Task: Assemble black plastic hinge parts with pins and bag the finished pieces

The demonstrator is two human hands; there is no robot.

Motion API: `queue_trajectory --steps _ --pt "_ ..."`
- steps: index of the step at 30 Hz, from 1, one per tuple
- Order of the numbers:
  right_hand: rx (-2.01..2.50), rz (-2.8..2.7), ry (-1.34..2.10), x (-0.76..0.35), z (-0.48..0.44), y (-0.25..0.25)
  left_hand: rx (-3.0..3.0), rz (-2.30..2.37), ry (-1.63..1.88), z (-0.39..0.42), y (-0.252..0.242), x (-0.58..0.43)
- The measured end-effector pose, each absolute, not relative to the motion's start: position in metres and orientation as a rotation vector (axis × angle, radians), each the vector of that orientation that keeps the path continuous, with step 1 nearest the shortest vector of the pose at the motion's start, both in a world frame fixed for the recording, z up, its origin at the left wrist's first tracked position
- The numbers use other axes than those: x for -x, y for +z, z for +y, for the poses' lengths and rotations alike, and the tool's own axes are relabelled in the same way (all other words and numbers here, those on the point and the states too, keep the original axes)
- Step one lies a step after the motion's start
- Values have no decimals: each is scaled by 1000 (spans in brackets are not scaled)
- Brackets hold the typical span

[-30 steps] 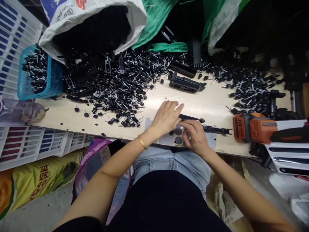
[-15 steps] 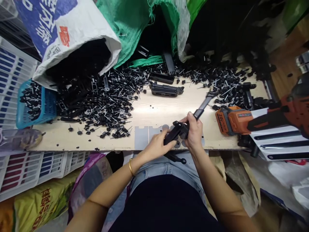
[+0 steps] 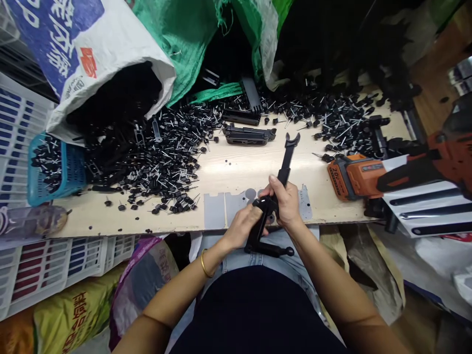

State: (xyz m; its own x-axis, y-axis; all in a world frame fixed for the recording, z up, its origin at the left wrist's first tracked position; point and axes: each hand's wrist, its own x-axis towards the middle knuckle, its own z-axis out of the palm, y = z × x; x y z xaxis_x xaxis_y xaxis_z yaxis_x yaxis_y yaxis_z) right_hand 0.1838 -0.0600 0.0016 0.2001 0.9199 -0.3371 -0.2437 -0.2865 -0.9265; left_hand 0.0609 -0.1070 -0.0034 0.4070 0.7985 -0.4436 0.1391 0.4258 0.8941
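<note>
Both hands grip a black jointed plastic arm [image 3: 284, 173] at the near edge of the workbench. My left hand [image 3: 240, 225], with a gold bangle at the wrist, is closed around its middle section. My right hand [image 3: 288, 202] wraps the upper section, its thumb lying along the part. A forked end points up and away over the bench, while a lower link with a rounded tip hangs over the edge near my lap. The joint between the hands is partly covered by fingers. Beyond them lies a folded black arm [image 3: 249, 135] of similar look.
Heaps of black knobs with metal pins [image 3: 162, 157] spread along the bench [image 3: 217, 172]. A blue basket [image 3: 73, 169] and white sack [image 3: 162, 73] stand left, a green sack [image 3: 191, 44] behind. An orange power tool [image 3: 363, 178] lies right. Grey pads [image 3: 214, 210] sit at the front edge.
The jointed arm has turned more upright, its forked end swinging left and its lower link coming further out toward my lap. Both hands stay closed on it, and the right hand has shifted slightly left.
</note>
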Motion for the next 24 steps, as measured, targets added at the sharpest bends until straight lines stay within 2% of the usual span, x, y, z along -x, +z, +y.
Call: queue_trajectory --steps 5,11,16,20,24 --pt "1396 -637 1320 -174 -71 15 -712 984 672 -97 -1 -63" --pt "1352 -686 1114 -171 -79 6 -709 898 666 -96 7 -57" --pt "1332 -684 1394 -171 -80 3 -745 1025 639 -104 -3 -61" --pt "1366 -643 1321 -166 -83 7 -718 1053 687 -109 -10 -60" --pt "1413 -731 1386 -165 -77 9 -597 1017 680 -111 -15 -58"
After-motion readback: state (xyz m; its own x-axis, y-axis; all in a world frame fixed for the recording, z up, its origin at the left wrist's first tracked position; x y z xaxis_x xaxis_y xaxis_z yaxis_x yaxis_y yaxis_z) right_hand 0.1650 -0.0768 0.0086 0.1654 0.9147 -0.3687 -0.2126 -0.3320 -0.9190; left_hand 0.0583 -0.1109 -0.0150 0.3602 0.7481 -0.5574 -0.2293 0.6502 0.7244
